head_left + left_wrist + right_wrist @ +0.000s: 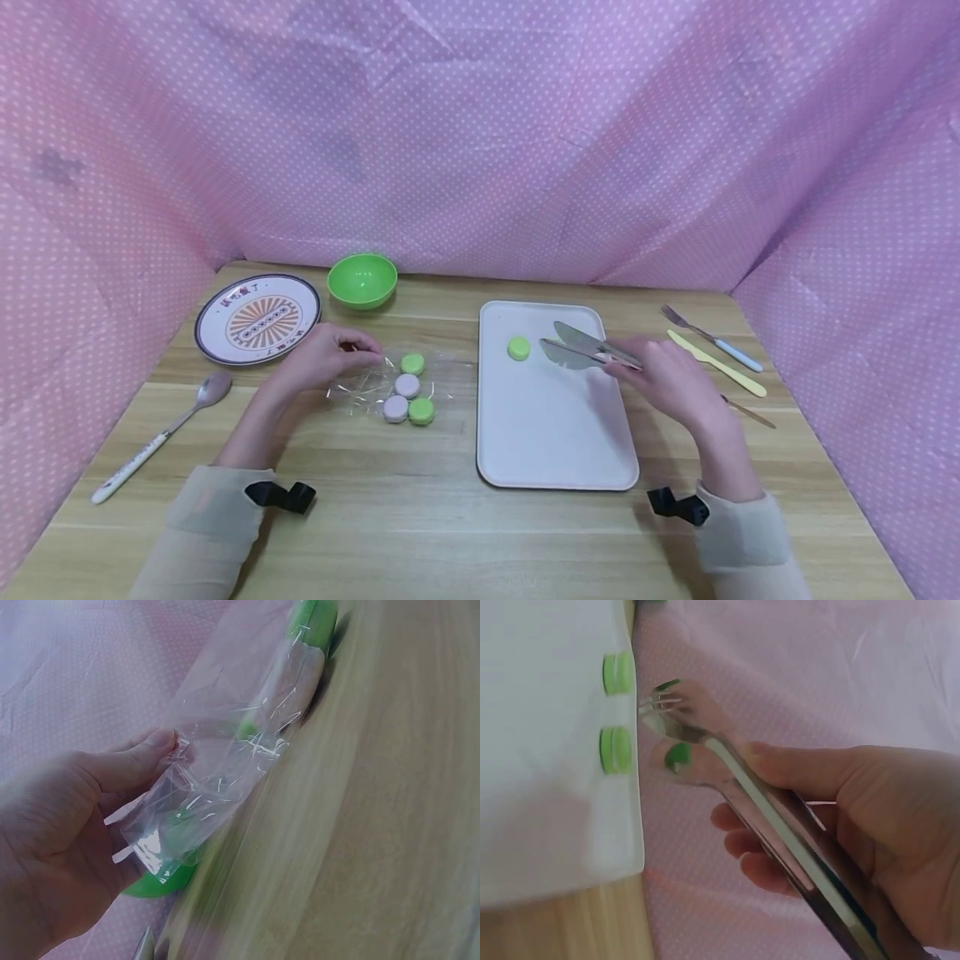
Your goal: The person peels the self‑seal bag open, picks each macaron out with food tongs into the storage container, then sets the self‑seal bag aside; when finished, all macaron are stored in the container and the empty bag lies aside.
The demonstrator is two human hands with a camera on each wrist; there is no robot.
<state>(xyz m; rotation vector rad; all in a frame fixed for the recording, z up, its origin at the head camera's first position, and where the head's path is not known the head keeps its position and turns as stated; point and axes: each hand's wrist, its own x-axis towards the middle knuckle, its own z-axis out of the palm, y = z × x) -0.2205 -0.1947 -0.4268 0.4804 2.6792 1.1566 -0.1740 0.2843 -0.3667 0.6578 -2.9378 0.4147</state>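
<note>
My left hand [324,360] pinches the edge of a clear plastic bag [214,795] between thumb and fingers. Several green and lilac macarons lie at the bag's other end, among them a lilac macaron [407,386] and a green macaron [422,411]. In my right hand [667,379] are metal tongs [765,806], gripped along their arms, their two broad ends spread apart over the white tray [555,442]. A green macaron [518,348] sits on the tray just left of the tong ends. Two green macarons [616,750] show on the tray in the right wrist view.
Behind the bag stand a green bowl [362,282] and a patterned plate [258,321]. A spoon [168,433] lies far left. To the right are a fork [708,336], a yellow knife [720,364] and another thin utensil [750,412]. Pink dotted cloth [480,167] surrounds the table.
</note>
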